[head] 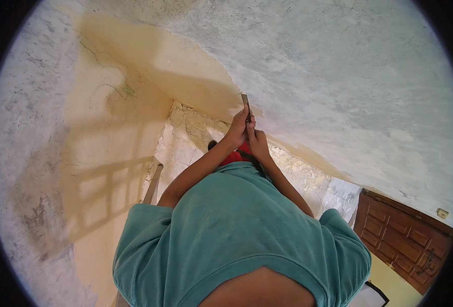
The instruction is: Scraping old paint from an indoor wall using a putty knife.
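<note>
Both of my hands grip one narrow flat-bladed scraping tool (245,100), whose blade end touches the wall at the edge of the yellow paint layer (207,73). My left hand (238,124) is closed around it nearer the blade. Just below and to the right, my right hand (258,140) is closed on its lower part. The fingers hide most of the handle. Bare grey-white plaster (326,76) spreads to the right of and above the paint edge.
Paint flakes and debris (303,165) lie on the floor along the wall's foot. A wooden pole or plank (153,184) stands at the left wall. At the lower right is a brown panelled wooden door (403,238), with a small switch or socket (442,213) on the wall nearby.
</note>
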A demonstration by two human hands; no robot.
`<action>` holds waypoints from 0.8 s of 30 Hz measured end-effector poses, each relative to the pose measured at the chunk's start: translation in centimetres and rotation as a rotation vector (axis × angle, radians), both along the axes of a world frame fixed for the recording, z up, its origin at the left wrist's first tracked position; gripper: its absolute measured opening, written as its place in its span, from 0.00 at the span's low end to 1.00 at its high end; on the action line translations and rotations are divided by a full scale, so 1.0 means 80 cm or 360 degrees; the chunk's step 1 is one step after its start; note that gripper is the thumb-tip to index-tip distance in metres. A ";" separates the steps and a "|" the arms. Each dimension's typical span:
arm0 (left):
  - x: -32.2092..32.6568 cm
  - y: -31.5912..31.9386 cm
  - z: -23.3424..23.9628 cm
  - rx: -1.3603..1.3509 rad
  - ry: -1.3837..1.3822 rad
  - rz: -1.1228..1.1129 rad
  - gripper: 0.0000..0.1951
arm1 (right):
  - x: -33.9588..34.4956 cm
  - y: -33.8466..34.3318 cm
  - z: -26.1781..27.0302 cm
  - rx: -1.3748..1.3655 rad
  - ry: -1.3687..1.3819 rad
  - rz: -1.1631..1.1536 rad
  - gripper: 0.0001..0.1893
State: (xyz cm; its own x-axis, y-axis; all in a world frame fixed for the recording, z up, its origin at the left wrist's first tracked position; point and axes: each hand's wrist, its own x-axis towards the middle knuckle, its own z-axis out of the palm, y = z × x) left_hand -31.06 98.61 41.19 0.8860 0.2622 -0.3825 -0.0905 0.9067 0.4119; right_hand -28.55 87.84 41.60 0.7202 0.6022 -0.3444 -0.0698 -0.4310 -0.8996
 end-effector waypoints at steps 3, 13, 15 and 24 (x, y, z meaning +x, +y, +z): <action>-0.003 0.004 -0.001 -0.0005 0.0002 -0.0011 0.17 | -0.004 0.003 -0.009 -0.0112 -0.0223 -0.0015 0.31; 0.004 0.007 -0.001 0.0016 -0.0001 -0.0097 0.19 | 0.016 -0.003 -0.018 0.0004 -0.0032 0.0037 0.34; 0.008 0.006 -0.001 -0.0006 0.0005 -0.0090 0.19 | 0.021 -0.005 -0.017 -0.0066 0.0004 0.0072 0.34; 0.010 0.001 -0.007 -0.0114 -0.0018 0.0015 0.18 | 0.022 -0.002 0.007 -0.0156 -0.0215 0.0115 0.33</action>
State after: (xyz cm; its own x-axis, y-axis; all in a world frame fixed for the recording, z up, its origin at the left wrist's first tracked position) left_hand -30.27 98.69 40.64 0.8879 0.2425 -0.3908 -0.1031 0.9330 0.3447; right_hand -26.78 87.65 42.19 0.7201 0.6224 -0.3067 0.0833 -0.5163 -0.8523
